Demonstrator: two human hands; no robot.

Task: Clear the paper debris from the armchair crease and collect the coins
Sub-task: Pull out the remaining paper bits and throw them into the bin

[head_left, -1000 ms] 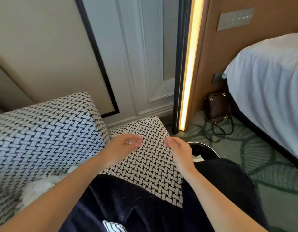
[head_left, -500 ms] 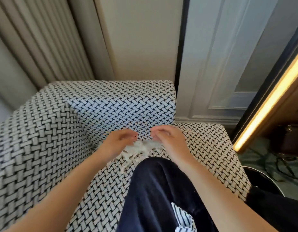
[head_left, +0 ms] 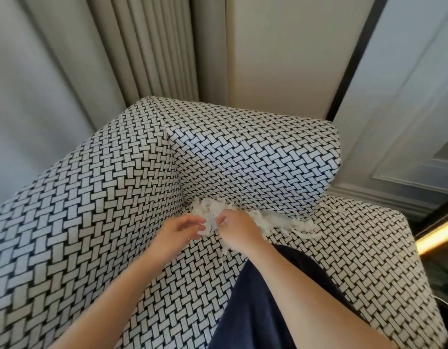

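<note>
Down at the back corner of the armchair (head_left: 132,197), shredded white paper (head_left: 210,210) is bunched right where the seat meets the back, and a tail of strips trails off to the right along that seam. My right hand (head_left: 239,231) is dug into the clump, fingers curled round a bunch of it. My left hand (head_left: 179,230) sits just beside it, fingertips on a loose strip; pinching or only touching, I can't tell. A dark trouser leg (head_left: 268,298) lies across the seat under my right forearm.
</note>
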